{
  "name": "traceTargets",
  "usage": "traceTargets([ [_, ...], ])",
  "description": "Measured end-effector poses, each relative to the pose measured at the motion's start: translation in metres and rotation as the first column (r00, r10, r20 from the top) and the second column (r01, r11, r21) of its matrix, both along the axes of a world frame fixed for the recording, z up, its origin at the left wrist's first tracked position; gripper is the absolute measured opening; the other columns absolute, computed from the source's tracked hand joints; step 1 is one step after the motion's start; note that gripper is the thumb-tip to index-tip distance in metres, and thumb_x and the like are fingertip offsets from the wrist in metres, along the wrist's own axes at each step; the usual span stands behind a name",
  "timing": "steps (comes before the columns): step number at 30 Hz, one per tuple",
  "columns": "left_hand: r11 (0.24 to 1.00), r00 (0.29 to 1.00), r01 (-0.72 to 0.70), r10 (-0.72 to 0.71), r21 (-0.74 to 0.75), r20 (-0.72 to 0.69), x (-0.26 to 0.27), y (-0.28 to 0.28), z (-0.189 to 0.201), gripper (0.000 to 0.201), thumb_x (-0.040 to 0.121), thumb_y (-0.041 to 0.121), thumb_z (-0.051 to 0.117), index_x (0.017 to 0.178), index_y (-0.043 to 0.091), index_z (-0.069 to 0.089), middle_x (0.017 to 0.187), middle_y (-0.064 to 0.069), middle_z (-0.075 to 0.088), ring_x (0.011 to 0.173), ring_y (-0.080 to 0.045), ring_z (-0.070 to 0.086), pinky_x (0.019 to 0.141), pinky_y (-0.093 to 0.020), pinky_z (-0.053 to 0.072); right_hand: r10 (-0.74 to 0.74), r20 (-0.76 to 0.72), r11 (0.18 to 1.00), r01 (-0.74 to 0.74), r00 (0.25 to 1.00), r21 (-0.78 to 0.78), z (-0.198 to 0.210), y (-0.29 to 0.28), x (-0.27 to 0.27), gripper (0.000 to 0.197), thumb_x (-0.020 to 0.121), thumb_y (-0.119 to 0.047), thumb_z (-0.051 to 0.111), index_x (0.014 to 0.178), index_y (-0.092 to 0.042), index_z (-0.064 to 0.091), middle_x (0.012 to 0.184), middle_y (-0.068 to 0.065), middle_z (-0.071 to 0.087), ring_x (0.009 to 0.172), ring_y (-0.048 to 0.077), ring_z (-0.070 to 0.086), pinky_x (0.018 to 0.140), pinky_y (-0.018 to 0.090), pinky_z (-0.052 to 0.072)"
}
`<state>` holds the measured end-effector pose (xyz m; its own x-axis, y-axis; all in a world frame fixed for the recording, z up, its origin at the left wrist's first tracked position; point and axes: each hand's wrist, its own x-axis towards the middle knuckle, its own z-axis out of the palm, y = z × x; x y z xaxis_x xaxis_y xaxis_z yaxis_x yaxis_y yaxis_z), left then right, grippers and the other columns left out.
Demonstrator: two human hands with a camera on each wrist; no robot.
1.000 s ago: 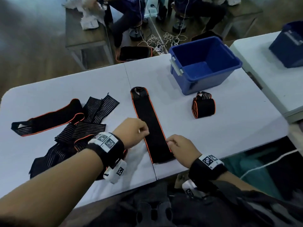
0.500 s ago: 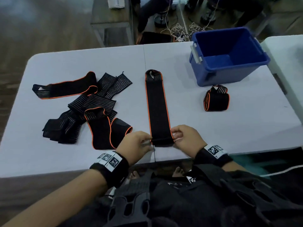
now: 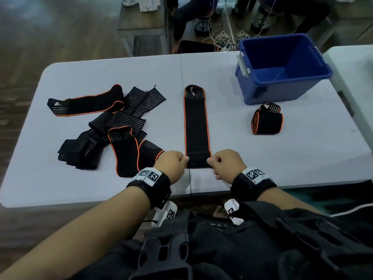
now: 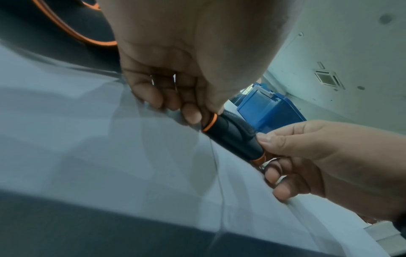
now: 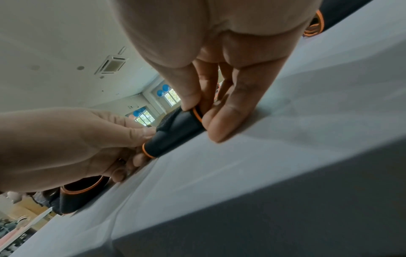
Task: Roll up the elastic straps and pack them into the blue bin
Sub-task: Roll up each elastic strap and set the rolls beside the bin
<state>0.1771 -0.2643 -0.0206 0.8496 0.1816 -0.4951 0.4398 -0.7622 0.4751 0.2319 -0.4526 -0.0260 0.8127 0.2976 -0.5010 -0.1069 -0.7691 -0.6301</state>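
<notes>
A long black strap with orange edging (image 3: pixel 196 126) lies flat down the middle of the white table (image 3: pixel 252 158), its near end folded into a small roll (image 4: pixel 232 137) (image 5: pixel 175 133). My left hand (image 3: pixel 173 163) pinches the roll's left end (image 4: pixel 208 121). My right hand (image 3: pixel 226 162) pinches its right end (image 5: pixel 197 113). A finished rolled strap (image 3: pixel 267 120) sits right of it, in front of the blue bin (image 3: pixel 282 67) at the far right. The bin shows nothing inside.
A heap of several loose straps (image 3: pixel 105 126) covers the table's left half, one of them reaching my left wrist. A second white table (image 3: pixel 355 65) adjoins on the right. Beyond the far edge are a person's legs, a stool, cables and a wooden bench (image 3: pixel 143 23).
Both hands slid back from the strap's sides to its near end and took hold of it; that end is now turned over into a small roll.
</notes>
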Motion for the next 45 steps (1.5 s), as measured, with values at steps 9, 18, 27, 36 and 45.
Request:
traceTargets([
  [9, 0.989, 0.998, 0.049, -0.042, 0.137, -0.056, 0.013, -0.003, 0.009, 0.041, 0.098, 0.039, 0.056, 0.074, 0.007, 0.066, 0.087, -0.015, 0.072, 0.087, -0.032, 0.069, 0.081, -0.04, 0.057, 0.046, 0.034, 0.968, -0.036, 0.998, -0.247, 0.003, 0.016, 0.009, 0.031, 0.089, -0.031, 0.065, 0.068, -0.01, 0.057, 0.067, 0.006, 0.059, 0.071, 0.027, 0.063, 0.059, 0.028, 0.047],
  [18, 0.936, 0.927, 0.23, -0.294, 0.265, 0.234, 0.009, -0.001, -0.01, 0.016, 0.091, 0.014, 0.064, 0.102, 0.022, 0.073, 0.112, 0.005, 0.057, 0.1, -0.022, 0.052, 0.083, -0.039, 0.054, 0.402, 0.315, 0.891, -0.288, 0.86, -0.35, 0.013, 0.02, -0.001, 0.022, 0.088, -0.006, 0.06, 0.106, -0.018, 0.058, 0.11, 0.005, 0.049, 0.096, 0.026, 0.05, 0.078, 0.039, 0.053],
  [27, 0.91, 0.891, 0.352, -0.397, 0.22, 0.218, 0.0, 0.002, -0.005, 0.033, 0.089, 0.028, 0.059, 0.117, 0.016, 0.071, 0.13, 0.009, 0.059, 0.111, -0.018, 0.061, 0.093, -0.036, 0.052, 0.571, 0.284, 0.794, -0.431, 0.77, -0.428, 0.003, 0.014, -0.006, 0.036, 0.089, -0.046, 0.062, 0.109, -0.016, 0.062, 0.114, -0.002, 0.053, 0.099, 0.021, 0.047, 0.081, 0.036, 0.05],
  [36, 0.995, 0.967, 0.097, -0.097, 0.012, 0.234, 0.003, 0.009, -0.008, 0.027, 0.091, 0.029, 0.068, 0.117, 0.029, 0.071, 0.11, 0.006, 0.073, 0.104, -0.015, 0.064, 0.095, -0.031, 0.05, 0.368, 0.244, 0.924, -0.325, 0.897, -0.2, 0.007, 0.012, 0.009, 0.016, 0.092, -0.033, 0.061, 0.105, -0.024, 0.065, 0.102, -0.002, 0.056, 0.094, 0.021, 0.059, 0.08, 0.036, 0.05],
  [45, 0.951, 0.947, -0.243, 0.275, -0.192, 0.165, 0.029, 0.013, -0.008, 0.015, 0.086, 0.033, 0.072, 0.088, 0.023, 0.062, 0.083, 0.003, 0.071, 0.081, -0.013, 0.066, 0.071, -0.028, 0.052, -0.013, 0.16, 0.993, 0.031, 0.987, -0.11, -0.001, 0.024, 0.03, 0.023, 0.089, -0.036, 0.068, 0.087, -0.018, 0.054, 0.081, -0.001, 0.058, 0.08, 0.022, 0.058, 0.066, 0.03, 0.043],
])
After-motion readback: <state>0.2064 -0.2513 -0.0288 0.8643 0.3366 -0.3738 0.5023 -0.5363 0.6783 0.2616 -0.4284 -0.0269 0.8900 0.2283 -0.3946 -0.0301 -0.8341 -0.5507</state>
